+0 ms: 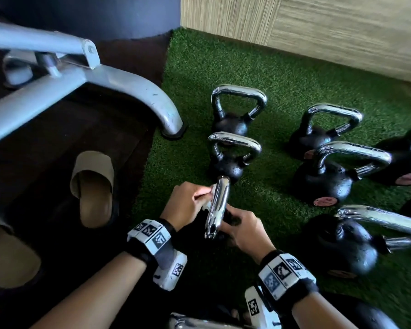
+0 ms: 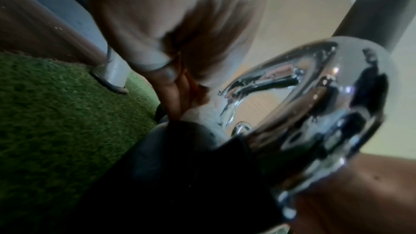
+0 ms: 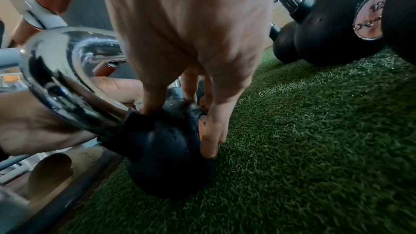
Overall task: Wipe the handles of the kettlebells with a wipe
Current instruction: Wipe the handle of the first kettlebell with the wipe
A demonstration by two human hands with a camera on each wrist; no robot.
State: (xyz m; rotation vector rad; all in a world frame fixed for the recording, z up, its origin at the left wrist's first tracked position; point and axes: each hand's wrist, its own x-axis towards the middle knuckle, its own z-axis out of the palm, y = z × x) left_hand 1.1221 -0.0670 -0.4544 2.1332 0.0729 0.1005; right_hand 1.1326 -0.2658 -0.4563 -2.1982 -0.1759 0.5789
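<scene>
The nearest kettlebell stands on the green turf, its chrome handle (image 1: 217, 210) end-on to me above a black body (image 3: 168, 149). My left hand (image 1: 195, 200) pinches a crumpled white wipe (image 1: 211, 192) against the left side of that handle. In the left wrist view the wipe (image 2: 202, 113) sits low on the handle (image 2: 315, 104), near the black collar. My right hand (image 1: 235, 225) grips the black body from the right, with its thumb and fingers (image 3: 211, 136) spread over the ball.
Several more black kettlebells with chrome handles stand on the turf, ahead (image 1: 237, 110) and to the right (image 1: 330, 172). A grey machine leg (image 1: 152, 98) lands at the turf's left edge. A beige slipper (image 1: 93, 186) lies on the dark floor. A wooden wall (image 1: 318, 27) closes the back.
</scene>
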